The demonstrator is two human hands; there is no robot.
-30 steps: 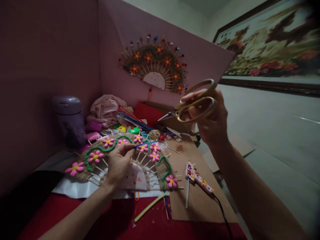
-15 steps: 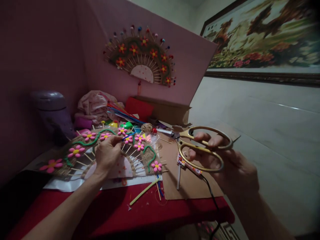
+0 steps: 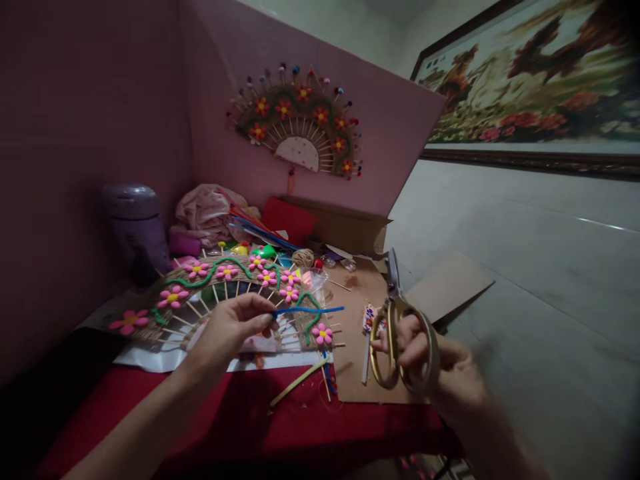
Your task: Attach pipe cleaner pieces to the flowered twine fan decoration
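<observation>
My left hand [image 3: 235,327] pinches one end of a short blue pipe cleaner [image 3: 315,309], which points to the right. Below and behind it lies a fan-shaped twine craft [image 3: 150,317] with wooden sticks, pink flowers and a wavy green strip. In my right hand [image 3: 450,373] is a pair of scissors [image 3: 393,340] with gold handles. My fingers pass through the loops, and the blades point up and away, looking closed together. The scissors hang over a brown cardboard sheet [image 3: 350,373], apart from the blue pipe cleaner.
A glue gun [image 3: 369,320] rests on the cardboard. A pale green strip [image 3: 297,383] lies on the red tablecloth [image 3: 240,407]. Behind are a purple bottle [image 3: 137,227], a twine ball [image 3: 303,258] and bundled pipe cleaners [image 3: 265,232]. A finished-looking fan [image 3: 300,127] hangs on the pink board.
The blue pipe cleaner has come toward me, off the fan's flowers, and now points right. The scissors have turned from pointing left to pointing upward. The view has shifted slightly left.
</observation>
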